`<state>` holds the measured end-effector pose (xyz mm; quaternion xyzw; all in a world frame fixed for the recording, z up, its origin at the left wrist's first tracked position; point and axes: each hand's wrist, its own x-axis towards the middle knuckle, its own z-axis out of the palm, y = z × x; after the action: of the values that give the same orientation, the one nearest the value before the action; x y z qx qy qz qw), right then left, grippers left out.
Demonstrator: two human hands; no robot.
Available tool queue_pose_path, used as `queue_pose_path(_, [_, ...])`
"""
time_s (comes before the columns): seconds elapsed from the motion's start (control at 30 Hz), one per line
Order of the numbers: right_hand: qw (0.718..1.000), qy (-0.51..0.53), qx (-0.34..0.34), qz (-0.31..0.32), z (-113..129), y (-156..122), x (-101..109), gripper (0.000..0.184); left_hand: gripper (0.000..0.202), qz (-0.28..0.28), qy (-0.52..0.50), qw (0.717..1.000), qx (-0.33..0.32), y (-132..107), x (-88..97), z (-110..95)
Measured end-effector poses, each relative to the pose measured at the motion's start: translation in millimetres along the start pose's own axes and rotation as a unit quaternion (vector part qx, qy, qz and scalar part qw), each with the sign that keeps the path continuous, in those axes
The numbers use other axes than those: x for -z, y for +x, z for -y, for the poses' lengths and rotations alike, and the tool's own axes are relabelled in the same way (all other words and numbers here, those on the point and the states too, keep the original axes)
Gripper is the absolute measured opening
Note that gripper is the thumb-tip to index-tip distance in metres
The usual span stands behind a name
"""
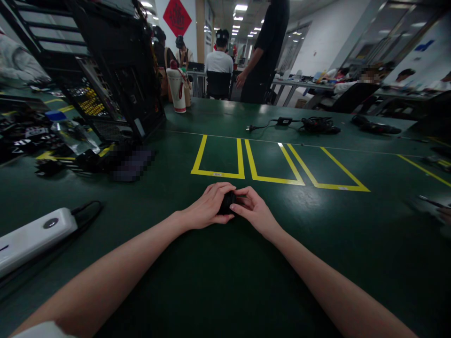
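Left grip (211,204) wraps around small black thing (227,204); right grip (254,210) pinches its right side. Thing sits between both, over green table (225,277), near yellow tape (230,176). Likely works best: left holds firm, right presses softly.

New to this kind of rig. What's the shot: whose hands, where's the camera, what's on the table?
No machine here: these are a person's bare left hand and right hand. The single view comes from a camera worn on their head, looking forward and down. Both hands grip a small black object, mostly covered, so I can't identify it. They're on the near side of yellow tape outlines on a green table. To the left are a white device, a clear bottle and a large black frame; farther back, right of centre, a bundled black cable.
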<state>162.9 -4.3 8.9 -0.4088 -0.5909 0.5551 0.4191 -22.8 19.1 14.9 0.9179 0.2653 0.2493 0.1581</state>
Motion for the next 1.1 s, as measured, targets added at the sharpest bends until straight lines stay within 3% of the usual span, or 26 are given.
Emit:
queue_pose_path(0.3, [0.999, 0.027, 0.002, 0.037, -2.1, 1.5, 3.4, 0.033, 0.058, 0.0, 0.001, 1.0, -0.004, -1.1, 0.4, 1.2])
queue_pose_path(0.47, [1.0, 0.012, 0.01, 0.018, -2.6, 2.1, 2.7, 0.025, 0.061, 0.001, 0.003, 1.0, -0.003, -0.8, 0.1, 1.2])
queue_pose_path(0.6, [1.0, 0.022, 0.018, 0.006, -3.8, 2.9, 1.4, 0.027, 0.068, -0.009, 0.007, 1.0, -0.01, -0.3, -2.7, 2.7])
queue_pose_path(0.87, [0.999, -0.032, -0.004, -0.006, -1.0, -0.3, 1.5, 0.03, 0.062, 0.01, -0.001, 1.0, 0.015, -1.3, 1.2, -0.9])
queue_pose_path(1.1, [0.999, -0.022, 0.0, 0.026, -1.6, 1.4, 2.1, 0.026, 0.061, 0.013, -0.001, 1.0, 0.017, -1.2, 4.3, -4.1])
